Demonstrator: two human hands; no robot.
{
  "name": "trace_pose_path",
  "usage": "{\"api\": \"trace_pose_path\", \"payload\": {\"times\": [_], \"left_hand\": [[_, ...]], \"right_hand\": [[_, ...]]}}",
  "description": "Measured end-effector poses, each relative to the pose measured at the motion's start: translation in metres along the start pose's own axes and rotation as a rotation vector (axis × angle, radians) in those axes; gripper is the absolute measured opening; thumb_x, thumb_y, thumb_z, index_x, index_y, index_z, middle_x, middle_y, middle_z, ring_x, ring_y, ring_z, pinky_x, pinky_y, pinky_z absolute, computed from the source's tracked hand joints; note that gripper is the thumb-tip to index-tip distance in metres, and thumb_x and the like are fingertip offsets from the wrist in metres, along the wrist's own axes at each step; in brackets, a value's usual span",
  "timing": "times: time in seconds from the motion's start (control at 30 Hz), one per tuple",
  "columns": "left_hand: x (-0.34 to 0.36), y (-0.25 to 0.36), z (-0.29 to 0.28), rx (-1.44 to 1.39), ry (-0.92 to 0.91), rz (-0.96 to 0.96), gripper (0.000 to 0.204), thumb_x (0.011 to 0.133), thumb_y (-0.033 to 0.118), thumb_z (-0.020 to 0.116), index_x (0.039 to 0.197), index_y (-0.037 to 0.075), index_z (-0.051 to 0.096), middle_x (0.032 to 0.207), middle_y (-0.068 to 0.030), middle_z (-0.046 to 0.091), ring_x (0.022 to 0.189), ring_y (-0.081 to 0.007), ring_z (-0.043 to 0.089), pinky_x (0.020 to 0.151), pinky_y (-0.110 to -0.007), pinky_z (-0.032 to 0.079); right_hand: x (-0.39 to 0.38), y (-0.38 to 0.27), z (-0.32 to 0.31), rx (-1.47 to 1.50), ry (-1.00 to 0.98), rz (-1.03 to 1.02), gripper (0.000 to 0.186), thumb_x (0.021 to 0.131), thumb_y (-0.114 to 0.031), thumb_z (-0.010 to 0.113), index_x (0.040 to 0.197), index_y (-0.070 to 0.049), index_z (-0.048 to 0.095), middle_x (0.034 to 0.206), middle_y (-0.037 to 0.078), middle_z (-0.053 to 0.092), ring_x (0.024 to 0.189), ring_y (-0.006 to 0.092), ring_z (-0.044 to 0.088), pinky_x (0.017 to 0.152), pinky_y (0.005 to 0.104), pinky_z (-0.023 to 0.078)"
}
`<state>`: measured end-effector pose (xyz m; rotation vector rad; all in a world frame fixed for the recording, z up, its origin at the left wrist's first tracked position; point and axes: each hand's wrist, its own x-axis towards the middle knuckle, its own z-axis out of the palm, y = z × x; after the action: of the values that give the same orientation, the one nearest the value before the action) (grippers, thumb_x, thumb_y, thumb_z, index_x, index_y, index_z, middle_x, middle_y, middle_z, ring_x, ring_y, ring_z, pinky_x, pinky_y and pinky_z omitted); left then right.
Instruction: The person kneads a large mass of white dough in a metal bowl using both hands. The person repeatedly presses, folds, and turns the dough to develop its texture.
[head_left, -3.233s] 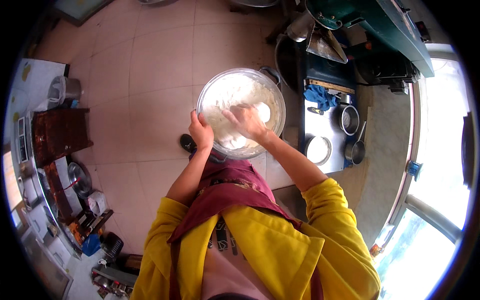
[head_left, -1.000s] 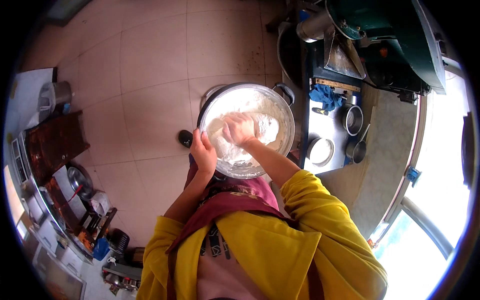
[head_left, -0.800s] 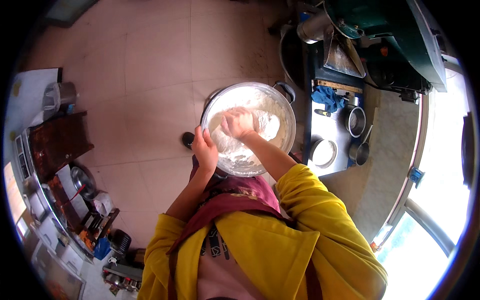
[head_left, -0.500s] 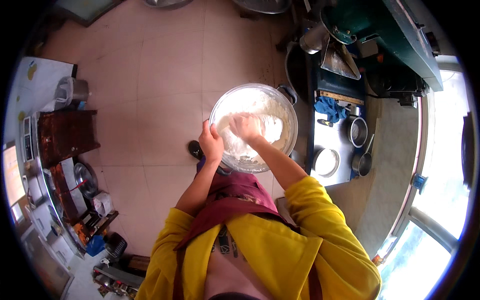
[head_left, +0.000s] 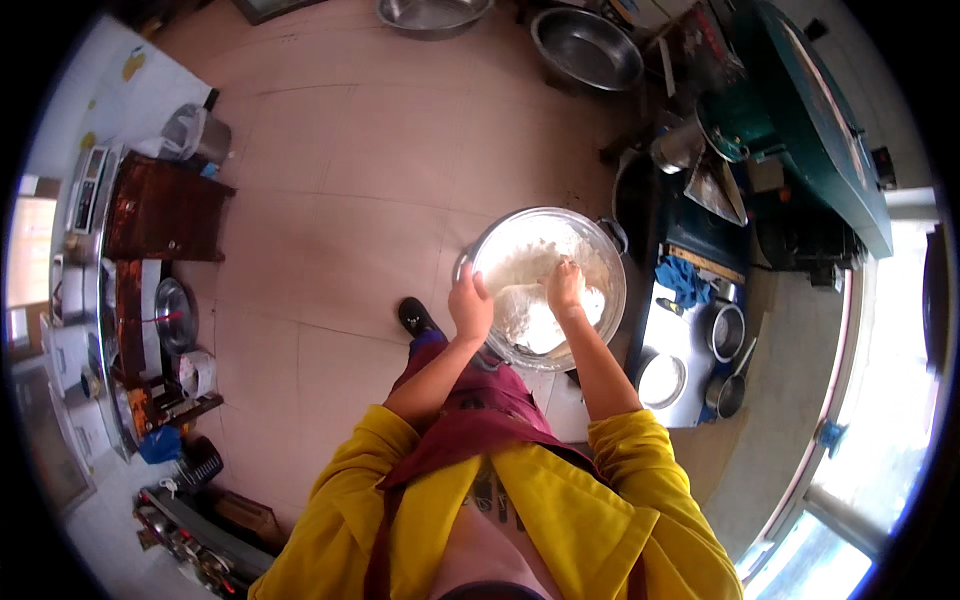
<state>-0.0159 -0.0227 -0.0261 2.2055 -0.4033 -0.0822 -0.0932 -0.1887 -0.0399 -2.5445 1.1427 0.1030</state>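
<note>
A large metal pot (head_left: 614, 322) with side handles is in front of me, over the tiled floor. Inside lies a pale mass of dough (head_left: 526, 318), with loose white flour (head_left: 528, 250) around it and on the pot's inner wall. My left hand (head_left: 470, 303) is closed round the pot's left rim, thumb toward the inside. Down in the pot, my right hand (head_left: 566, 285) has its fingers curled in at the dough's far right part. Flour coats its knuckles, and the fingertips are hidden.
At the right, a bench holds a blue cloth (head_left: 683, 281), a bowl of white powder (head_left: 661, 380) and small saucepans (head_left: 726, 332). Behind it stands a green machine (head_left: 815, 130). Wide metal basins (head_left: 587, 48) sit at the far side. A brown wooden cabinet (head_left: 165, 212) stands at the left.
My right hand has moved from the pot's middle to the right side of the dough, its fingers now curled. The whole view has shifted. My left hand stays on the rim.
</note>
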Motion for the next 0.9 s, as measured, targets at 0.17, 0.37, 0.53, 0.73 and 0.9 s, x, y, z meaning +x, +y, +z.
{"api": "trace_pose_path", "payload": {"times": [0.17, 0.37, 0.53, 0.73, 0.9], "left_hand": [[-0.006, 0.014, 0.005, -0.069, -0.077, -0.116, 0.025, 0.09, 0.009, 0.05, 0.113, 0.0, 0.052, 0.085, -0.0239, 0.062, 0.078, -0.0425, 0.06, 0.067, -0.051, 0.046], [-0.017, -0.005, -0.015, -0.119, 0.019, -0.142, 0.016, 0.087, 0.006, 0.049, 0.103, 0.005, 0.048, 0.089, -0.0201, 0.061, 0.078, -0.0406, 0.06, 0.066, -0.05, 0.047], [-0.013, 0.001, -0.012, -0.112, 0.006, -0.178, 0.026, 0.09, 0.009, 0.049, 0.115, 0.004, 0.05, 0.1, -0.0201, 0.062, 0.085, -0.0388, 0.061, 0.07, -0.046, 0.049], [-0.015, -0.001, -0.01, -0.112, 0.012, -0.168, 0.031, 0.087, 0.009, 0.052, 0.118, 0.005, 0.046, 0.104, -0.0173, 0.061, 0.087, -0.0381, 0.061, 0.069, -0.046, 0.049], [-0.019, -0.009, 0.002, -0.112, 0.103, -0.117, 0.035, 0.083, 0.008, 0.054, 0.116, 0.008, 0.043, 0.101, -0.0157, 0.061, 0.084, -0.039, 0.061, 0.064, -0.049, 0.049]], "right_hand": [[0.038, 0.073, 0.085, -0.526, 0.086, -0.293, 0.03, 0.077, -0.034, 0.067, 0.092, -0.009, 0.063, 0.086, 0.012, 0.063, 0.075, 0.0257, 0.06, 0.066, 0.0392, 0.046], [0.012, -0.007, 0.037, -0.004, -0.056, -0.263, 0.024, 0.068, -0.018, 0.071, 0.089, -0.005, 0.071, 0.088, 0.016, 0.068, 0.079, 0.029, 0.066, 0.074, 0.0384, 0.051], [-0.001, -0.051, 0.036, 0.16, 0.055, -0.312, 0.016, 0.065, -0.014, 0.064, 0.073, 0.0, 0.069, 0.07, 0.02, 0.066, 0.068, 0.0348, 0.066, 0.07, 0.0405, 0.052], [0.0, -0.063, 0.033, 0.266, -0.113, -0.542, 0.032, 0.074, -0.024, 0.069, 0.096, -0.002, 0.06, 0.084, 0.022, 0.065, 0.08, 0.0416, 0.062, 0.071, 0.0467, 0.05], [0.001, -0.077, 0.048, 0.351, -0.197, -0.477, 0.027, 0.077, -0.024, 0.066, 0.094, -0.005, 0.058, 0.085, 0.023, 0.063, 0.079, 0.0419, 0.061, 0.071, 0.0481, 0.049]]}}
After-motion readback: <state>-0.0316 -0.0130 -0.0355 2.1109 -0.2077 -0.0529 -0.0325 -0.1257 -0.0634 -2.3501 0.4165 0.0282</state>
